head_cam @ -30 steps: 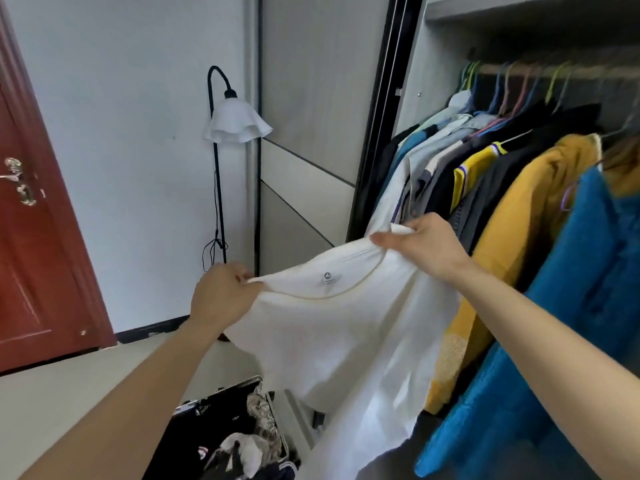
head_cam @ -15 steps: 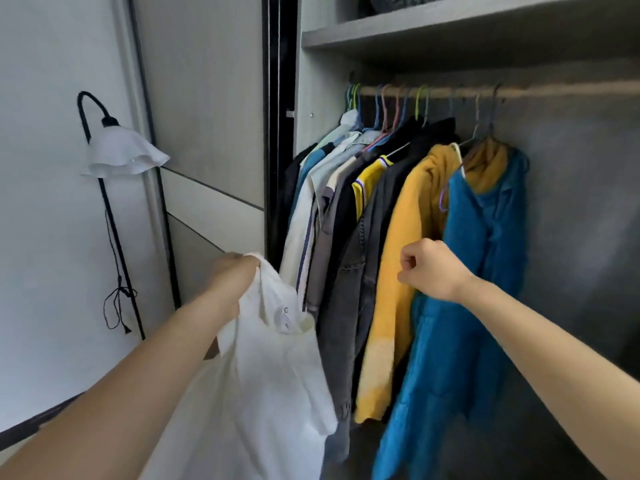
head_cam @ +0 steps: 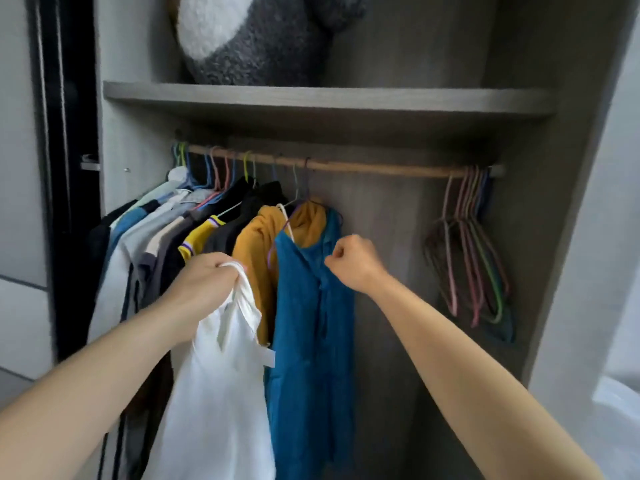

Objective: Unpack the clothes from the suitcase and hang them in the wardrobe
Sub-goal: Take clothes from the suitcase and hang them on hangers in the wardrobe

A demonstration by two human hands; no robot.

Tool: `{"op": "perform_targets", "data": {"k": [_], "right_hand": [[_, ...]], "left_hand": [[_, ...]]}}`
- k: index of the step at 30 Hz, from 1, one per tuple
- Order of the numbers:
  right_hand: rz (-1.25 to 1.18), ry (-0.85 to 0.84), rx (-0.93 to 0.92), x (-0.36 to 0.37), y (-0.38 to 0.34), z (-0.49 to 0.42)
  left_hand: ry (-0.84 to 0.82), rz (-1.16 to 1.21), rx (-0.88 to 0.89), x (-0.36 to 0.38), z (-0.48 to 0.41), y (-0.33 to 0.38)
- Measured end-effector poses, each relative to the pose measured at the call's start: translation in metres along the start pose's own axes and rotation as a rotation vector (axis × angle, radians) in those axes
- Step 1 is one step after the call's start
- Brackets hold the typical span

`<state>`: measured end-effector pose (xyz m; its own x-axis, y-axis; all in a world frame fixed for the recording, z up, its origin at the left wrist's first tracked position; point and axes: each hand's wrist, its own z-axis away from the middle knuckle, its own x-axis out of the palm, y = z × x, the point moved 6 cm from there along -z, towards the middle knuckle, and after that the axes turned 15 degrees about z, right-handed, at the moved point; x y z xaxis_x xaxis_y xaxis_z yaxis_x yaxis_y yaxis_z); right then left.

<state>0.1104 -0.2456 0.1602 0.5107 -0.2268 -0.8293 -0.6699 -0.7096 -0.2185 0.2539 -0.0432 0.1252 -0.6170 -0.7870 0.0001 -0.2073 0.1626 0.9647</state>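
The left grip (head_cam: 204, 289) clutches the bunched top of a white cotton shirt (head_cam: 214, 393), which hangs down in front of the clothes in the wardrobe. The right grip (head_cam: 353, 265) is curled into a fist with nothing seen in it, just before a teal blue garment (head_cam: 304, 341) that hangs beside a mustard yellow top (head_cam: 252, 244) on the wooden rail (head_cam: 346, 166). Bare coloured wire hangers (head_cam: 467, 254) cluster at the rail's right end.

Left hand (head_cam: 204, 282) gripping white shirt (head_cam: 221, 393), right hand (head_cam: 351, 263) fisted

Limp white shirt (head_cam: 218, 393), top bunched in the left hand (head_cam: 204, 285), below the wardrobe rail (head_cam: 346, 165).
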Motion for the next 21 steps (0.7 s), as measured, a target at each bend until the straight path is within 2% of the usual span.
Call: {"op": "perform_targets", "data": {"k": [4,6,10,13,16,21], "right_hand": [[0.486,0.119,0.096,-0.05,0.041,-0.021],[0.723,0.118,0.19,-0.068,0.063,-0.03],[0.842,0.021,0.33,-0.081,0.096,-0.038],[0.804,-0.016,0.373,-0.075,0.11,-0.038],[0.661,-0.018,0.452,-0.067,0.12,-0.042],[0.258,0.142,0.542,-0.068,0.115,-0.05]], "left_hand": [[0.009,0.029,-0.02,0.025,-0.009,0.0],[0.01,0.069,-0.064,0.035,-0.012,-0.007],[-0.014,0.136,-0.146,0.048,-0.015,-0.019],[-0.034,0.148,-0.149,0.054,-0.015,-0.02],[-0.024,0.118,-0.12,0.053,-0.018,-0.019],[-0.029,0.01,-0.058,0.049,-0.021,-0.02]]}}
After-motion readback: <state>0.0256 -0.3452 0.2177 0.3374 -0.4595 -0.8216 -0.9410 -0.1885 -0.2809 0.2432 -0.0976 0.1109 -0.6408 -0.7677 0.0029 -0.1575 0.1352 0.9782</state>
